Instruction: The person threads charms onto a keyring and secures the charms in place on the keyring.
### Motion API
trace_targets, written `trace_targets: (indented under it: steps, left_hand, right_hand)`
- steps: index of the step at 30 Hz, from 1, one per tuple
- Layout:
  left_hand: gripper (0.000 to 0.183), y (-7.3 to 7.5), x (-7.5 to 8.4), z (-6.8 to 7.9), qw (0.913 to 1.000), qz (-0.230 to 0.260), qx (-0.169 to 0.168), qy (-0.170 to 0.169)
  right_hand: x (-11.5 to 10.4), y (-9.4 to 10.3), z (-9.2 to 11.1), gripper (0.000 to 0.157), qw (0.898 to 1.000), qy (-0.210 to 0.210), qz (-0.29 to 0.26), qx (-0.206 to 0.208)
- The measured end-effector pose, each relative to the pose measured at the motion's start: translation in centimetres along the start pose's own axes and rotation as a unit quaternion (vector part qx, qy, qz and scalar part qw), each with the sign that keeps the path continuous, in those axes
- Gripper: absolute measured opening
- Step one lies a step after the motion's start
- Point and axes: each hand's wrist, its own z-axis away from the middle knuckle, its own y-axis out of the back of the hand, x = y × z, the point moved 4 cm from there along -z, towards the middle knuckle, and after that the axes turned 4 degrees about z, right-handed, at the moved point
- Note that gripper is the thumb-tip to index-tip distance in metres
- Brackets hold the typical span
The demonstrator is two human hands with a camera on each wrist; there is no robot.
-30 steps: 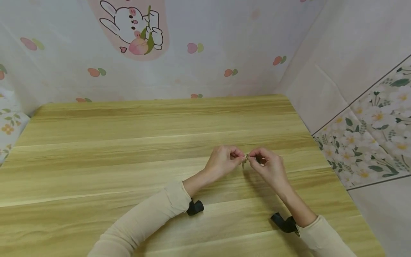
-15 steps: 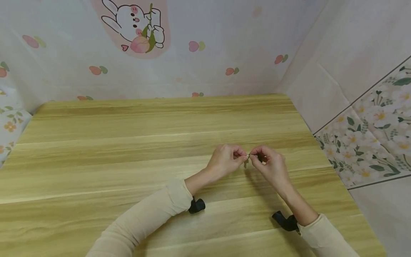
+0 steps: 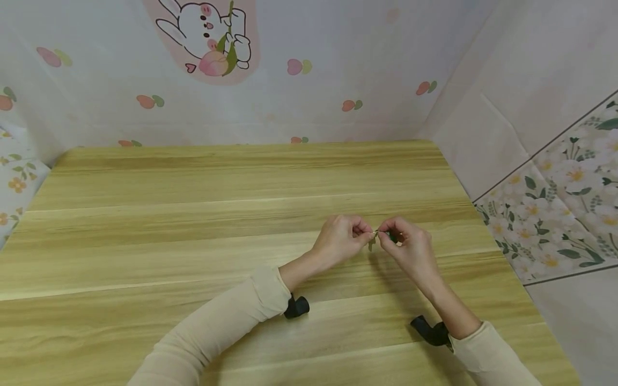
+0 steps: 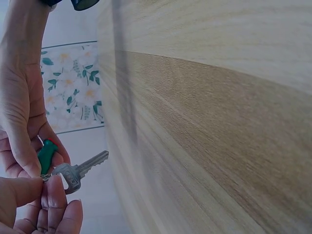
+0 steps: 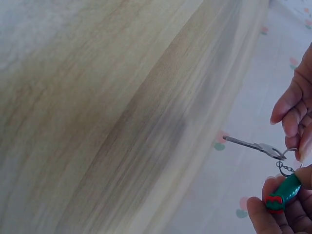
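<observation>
My left hand (image 3: 338, 238) pinches a thin metal key ring (image 5: 291, 150) between thumb and fingertips. From the ring hangs a silver key (image 4: 73, 175), its toothed blade sticking out past the fingers. My right hand (image 3: 407, 249) faces it, fingertips almost meeting the left ones, and pinches the keychain (image 5: 285, 168) by the ring. A small green charm with a red end (image 5: 283, 194) lies against the curled right fingers. Both hands are raised over the wooden table (image 3: 193, 257). Fingertips partly hide the ring.
Black wrist-worn devices (image 3: 429, 331) sit at both cuffs. A printed curtain with a rabbit (image 3: 212, 37) rises behind the table's back edge. A flowered panel (image 3: 555, 214) runs along the right side.
Both hands shift very slightly right in the head view, still pinching the keychain. The key has turned a little between them. The head view has tilted down slightly.
</observation>
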Motion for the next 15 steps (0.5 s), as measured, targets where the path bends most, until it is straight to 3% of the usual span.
trace_targets:
  steps: [15]
  left_hand:
    - [0.01, 0.06, 0.1, 0.13, 1.0, 0.002, 0.004, -0.002]
  right_hand:
    - [0.03, 0.15, 0.03, 0.015, 1.0, 0.015, -0.002, -0.006]
